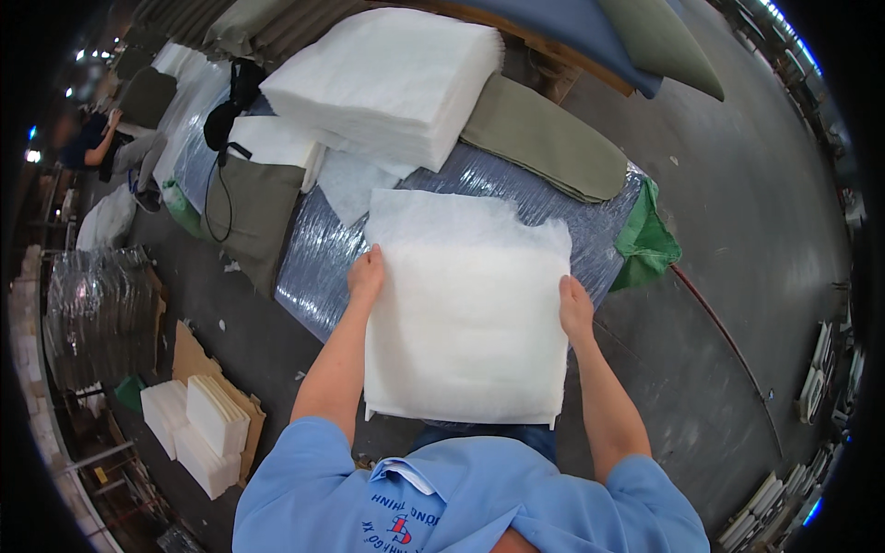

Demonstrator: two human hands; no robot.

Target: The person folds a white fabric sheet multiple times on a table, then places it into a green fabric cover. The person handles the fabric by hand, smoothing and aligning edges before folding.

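The person holds a square white padding sheet (466,309) flat in front of the chest, one hand on each side edge. The left hand (366,275) grips the left edge near its upper part and the right hand (575,309) grips the right edge at about mid-height. On both, the fingers are closed on the sheet's edge, most of them hidden behind the material. Holding it at opposite edges keeps the soft, floppy sheet stretched and stops it from folding over on itself.

The sheet hangs over the near edge of a table (318,267) wrapped in shiny plastic film, its top edge reaching across the table's surface. Further back on the table sits a thick stack of white sheets (387,83) of the same kind, within arm's reach. Beside it lie olive-green cushion covers (544,138), one more draped at the left (253,217), and a green cloth (645,240) hangs off the right corner.

On the floor to the left, smaller white foam blocks (198,433) rest on cardboard. Another person (92,138) sits far off at the upper left.
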